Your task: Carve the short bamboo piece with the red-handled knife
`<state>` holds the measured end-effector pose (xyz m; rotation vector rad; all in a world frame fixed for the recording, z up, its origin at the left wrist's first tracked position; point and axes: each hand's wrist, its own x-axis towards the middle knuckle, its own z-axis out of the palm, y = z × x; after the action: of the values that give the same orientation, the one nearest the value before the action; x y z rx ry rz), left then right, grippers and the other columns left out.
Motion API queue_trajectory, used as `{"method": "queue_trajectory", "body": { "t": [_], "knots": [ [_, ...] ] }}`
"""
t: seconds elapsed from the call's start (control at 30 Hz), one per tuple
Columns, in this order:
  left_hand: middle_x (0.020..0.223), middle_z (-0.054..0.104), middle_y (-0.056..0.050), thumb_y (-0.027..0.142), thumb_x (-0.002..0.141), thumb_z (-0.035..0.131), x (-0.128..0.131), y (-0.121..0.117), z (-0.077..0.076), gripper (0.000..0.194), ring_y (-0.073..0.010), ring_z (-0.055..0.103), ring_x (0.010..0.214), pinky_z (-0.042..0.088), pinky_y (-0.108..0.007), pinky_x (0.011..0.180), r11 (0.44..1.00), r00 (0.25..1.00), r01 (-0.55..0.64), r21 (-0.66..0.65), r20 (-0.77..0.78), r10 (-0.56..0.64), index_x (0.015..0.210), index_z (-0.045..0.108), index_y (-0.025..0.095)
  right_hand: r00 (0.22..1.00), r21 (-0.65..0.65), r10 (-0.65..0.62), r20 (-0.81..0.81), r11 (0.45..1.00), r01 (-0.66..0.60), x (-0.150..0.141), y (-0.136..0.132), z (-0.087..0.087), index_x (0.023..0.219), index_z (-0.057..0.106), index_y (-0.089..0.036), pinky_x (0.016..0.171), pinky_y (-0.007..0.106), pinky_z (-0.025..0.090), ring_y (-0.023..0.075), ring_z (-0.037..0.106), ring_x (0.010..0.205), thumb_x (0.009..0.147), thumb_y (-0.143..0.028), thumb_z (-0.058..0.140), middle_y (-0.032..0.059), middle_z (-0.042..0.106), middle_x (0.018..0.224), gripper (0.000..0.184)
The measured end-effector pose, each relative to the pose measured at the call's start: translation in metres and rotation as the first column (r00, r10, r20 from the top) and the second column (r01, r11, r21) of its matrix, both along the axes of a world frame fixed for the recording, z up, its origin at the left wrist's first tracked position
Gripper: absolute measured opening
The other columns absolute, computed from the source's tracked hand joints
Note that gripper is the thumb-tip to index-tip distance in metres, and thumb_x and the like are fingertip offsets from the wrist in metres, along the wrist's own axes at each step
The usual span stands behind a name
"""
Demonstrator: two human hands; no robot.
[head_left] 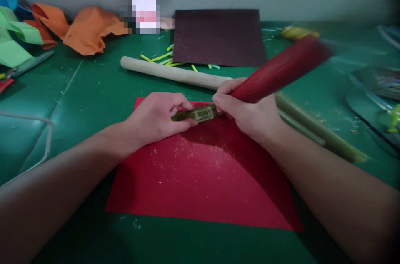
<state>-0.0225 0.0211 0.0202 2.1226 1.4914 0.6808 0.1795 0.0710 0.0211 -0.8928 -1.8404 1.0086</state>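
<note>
My left hand point(159, 116) is closed around the near end of a thin olive-green stick point(200, 114) that lies across a red paper sheet point(203, 180). My right hand point(246, 110) grips the same stick further along. There the stick enters a dark red rolled cone or tassel point(281, 68), which slants up to the right and is blurred. A clear tape-like wrap circles the stick between my two hands. Pale shavings dot the red sheet below my hands.
A light wooden dowel point(171, 72) lies behind my hands on the green mat point(87, 101), and green rods point(315, 130) lie to the right. A dark maroon sheet point(218, 37) leans at the back, with cut yellow-green straw bits point(162, 58) before it. Orange point(87, 31) and green point(15, 39) folded papers sit far left.
</note>
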Motion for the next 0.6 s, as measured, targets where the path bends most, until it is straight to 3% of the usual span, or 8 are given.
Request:
{"method": "queue_trajectory", "body": {
  "t": [0.6],
  "knots": [
    [0.054,0.044,0.006,0.043,0.079,0.073,-0.0007,0.0002,-0.0011,0.026,-0.0084,0.036,0.050,0.026,-0.025,0.049,1.000,1.000,-0.003,0.013,0.003,0.003,0.088,0.073,0.018,0.967,0.018,0.156,0.202,0.986,-0.163,0.0000,-0.0029,0.0096,0.052,0.054,-0.020,0.042,0.024,0.027,0.0062,0.036,0.043,0.074,-0.017,0.062,-0.0068,0.042,0.044,0.023]
  ]
}}
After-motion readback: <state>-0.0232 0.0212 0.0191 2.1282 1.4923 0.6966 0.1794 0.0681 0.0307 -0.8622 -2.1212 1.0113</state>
